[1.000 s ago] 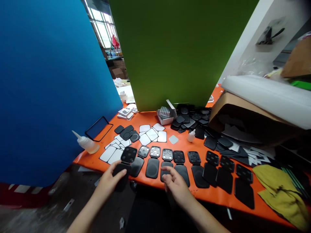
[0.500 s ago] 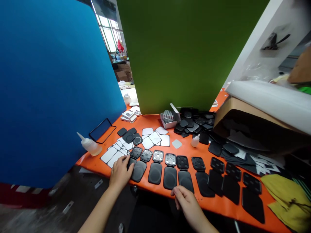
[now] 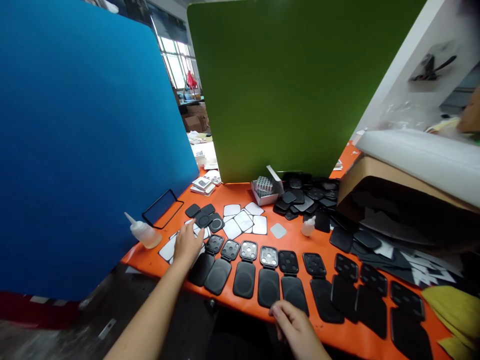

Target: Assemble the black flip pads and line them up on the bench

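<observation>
My left hand (image 3: 188, 243) reaches over white rounded-square sheets (image 3: 167, 249) at the table's left, its fingers stretched out and apart. Its fingertips are close to a small group of black rounded pads (image 3: 203, 219), one marked with a pale ring. Whether they touch is hard to see. Along the near edge runs a row of unfolded black hinged two-panel pieces (image 3: 244, 280), each with a smaller dotted panel behind a larger smooth one. My right hand (image 3: 294, 327) is curled closed at the front edge by this row; anything inside its fingers is hidden.
A squeeze bottle (image 3: 145, 234) stands left, and a smaller one (image 3: 308, 226) right of centre. Behind are an open white box (image 3: 265, 199) of small cylinders and a black pile (image 3: 296, 200). A carton (image 3: 354, 182) and yellow cloth (image 3: 446, 310) lie right. Blue (image 3: 93, 125) and green (image 3: 292, 95) panels rise behind.
My left hand has left the leftmost hinged piece and moved away from me, toward the black pads. My right hand stays curled by the front edge. The view has shifted slightly.
</observation>
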A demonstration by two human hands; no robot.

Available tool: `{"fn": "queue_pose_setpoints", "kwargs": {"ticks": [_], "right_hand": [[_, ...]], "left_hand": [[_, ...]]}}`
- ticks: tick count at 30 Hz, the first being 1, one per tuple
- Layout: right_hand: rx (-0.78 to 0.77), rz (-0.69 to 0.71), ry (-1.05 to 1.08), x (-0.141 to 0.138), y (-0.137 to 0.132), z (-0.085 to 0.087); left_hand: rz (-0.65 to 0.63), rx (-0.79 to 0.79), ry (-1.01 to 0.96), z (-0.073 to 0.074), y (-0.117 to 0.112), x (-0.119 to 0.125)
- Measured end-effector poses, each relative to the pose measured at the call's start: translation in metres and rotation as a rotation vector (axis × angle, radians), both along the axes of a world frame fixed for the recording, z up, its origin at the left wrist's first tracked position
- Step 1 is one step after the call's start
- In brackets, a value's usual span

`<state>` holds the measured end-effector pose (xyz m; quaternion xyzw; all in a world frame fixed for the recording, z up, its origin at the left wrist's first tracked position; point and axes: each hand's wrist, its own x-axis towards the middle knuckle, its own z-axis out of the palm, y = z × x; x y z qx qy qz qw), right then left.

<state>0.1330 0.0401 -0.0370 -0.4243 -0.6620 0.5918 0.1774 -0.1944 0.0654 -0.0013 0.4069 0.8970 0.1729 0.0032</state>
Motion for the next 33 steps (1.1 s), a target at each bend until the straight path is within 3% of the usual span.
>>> {"fn": "queue_pose_setpoints", "kwargs": {"ticks": [4, 8, 14, 19, 22, 25, 26, 27, 30, 33], "right_hand": [[0.078, 0.033, -0.035, -0.002, 0.001, 0.001], [0.105, 0.075, -0.027, -0.002, 0.002, -0.004], [0.1, 0.065, -0.006, -0.002, 0.003, -0.002], [0.113, 0.055, 0.023, -0.002, 0.003, 0.002], [0.034, 0.01, 0.057, -0.001, 0.002, 0.005], [0.016, -0.155, 0.165, 0.0, 0.004, 0.016], [0.051, -0.211, 0.219, 0.0, 0.006, 0.022], [0.089, -0.243, 0.272, 0.0, 0.009, 0.028], [0.051, -0.13, 0.364, 0.001, 0.021, 0.045], [-0.081, -0.048, 0.373, 0.006, 0.032, 0.056]], "left_hand": [[0.236, -0.066, -0.139, 0.001, 0.059, -0.033], [0.3, -0.097, -0.257, -0.002, 0.086, -0.045], [0.273, -0.057, -0.4, 0.009, 0.068, -0.057], [0.22, 0.133, -0.528, 0.034, 0.035, -0.048], [0.105, 0.249, -0.711, 0.05, 0.01, -0.017], [-0.066, 0.228, -0.989, 0.052, -0.025, 0.042], [-0.116, 0.188, -1.122, 0.048, -0.038, 0.067], [-0.17, 0.126, -1.443, 0.044, -0.051, 0.091], [-0.146, -0.159, -2.105, 0.03, -0.082, 0.155], [-0.114, -0.144, -2.297, 0.028, -0.092, 0.185]]}}
